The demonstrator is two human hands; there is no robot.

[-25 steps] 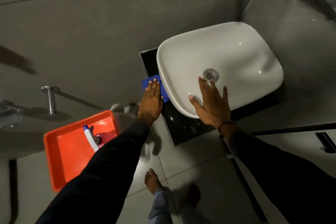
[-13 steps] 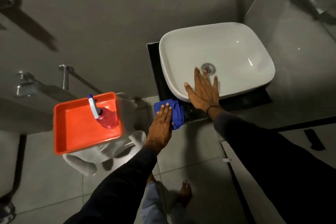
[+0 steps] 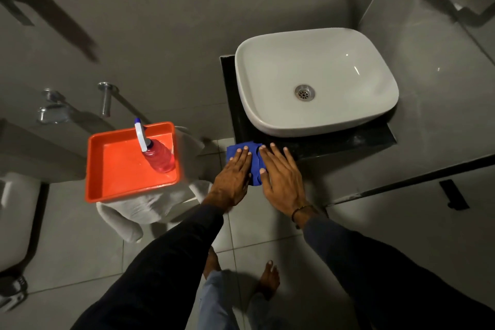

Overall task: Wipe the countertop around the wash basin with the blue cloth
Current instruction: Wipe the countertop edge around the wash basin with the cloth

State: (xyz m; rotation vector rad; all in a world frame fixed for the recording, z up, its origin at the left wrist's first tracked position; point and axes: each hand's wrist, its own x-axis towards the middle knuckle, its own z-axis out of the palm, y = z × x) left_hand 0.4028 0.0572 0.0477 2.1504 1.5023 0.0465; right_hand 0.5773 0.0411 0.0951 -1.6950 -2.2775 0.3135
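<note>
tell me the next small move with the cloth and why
Probably slide the cloth rightward along the front strip of the black countertop. Both hands, left and right, lie flat on it at the front-left corner, and the strip between basin and front edge lies ahead of them, with pale smears near its right end.

A crumpled blue cloth (image 3: pixel 254 162) lies at the front left corner of the black polished countertop (image 3: pixel 334 146), before the white rounded basin (image 3: pixel 316 80).

A spray bottle (image 3: pixel 158 154) stands in an orange tray (image 3: pixel 117 169)
</note>
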